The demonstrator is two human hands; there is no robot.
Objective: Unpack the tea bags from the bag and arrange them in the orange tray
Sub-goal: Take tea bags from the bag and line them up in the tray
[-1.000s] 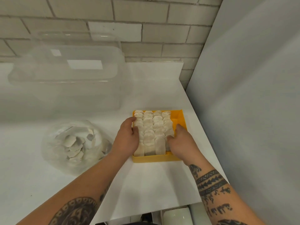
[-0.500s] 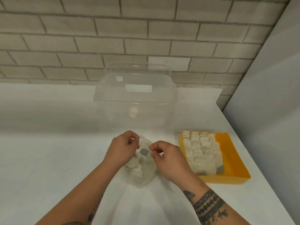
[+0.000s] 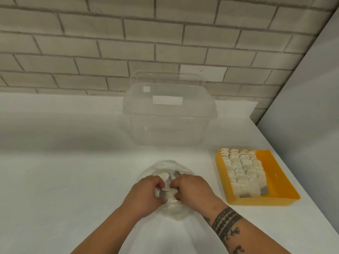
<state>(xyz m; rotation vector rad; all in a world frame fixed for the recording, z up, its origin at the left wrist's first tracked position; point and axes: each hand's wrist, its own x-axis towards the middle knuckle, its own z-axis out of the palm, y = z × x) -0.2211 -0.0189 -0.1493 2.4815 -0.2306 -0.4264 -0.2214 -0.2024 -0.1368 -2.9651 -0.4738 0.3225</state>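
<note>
A clear plastic bag [image 3: 166, 166] of pale tea bags lies on the white counter in front of me. My left hand [image 3: 146, 195] and my right hand [image 3: 192, 191] are both in its mouth, fingers curled around tea bags [image 3: 169, 194] and crumpled plastic. To the right sits the orange tray [image 3: 271, 173], its left part filled with several rows of tea bags [image 3: 242, 169]; a strip along its right side is bare orange.
A large clear plastic tub [image 3: 169, 114] with a lid stands behind the bag against the brick wall. A grey panel [image 3: 302, 110] closes off the right side. The counter edge runs just past the tray on the right.
My hands left the tray and moved left to the bag, then sank deeper into it. The view swung left, so the tray now sits at the right.
</note>
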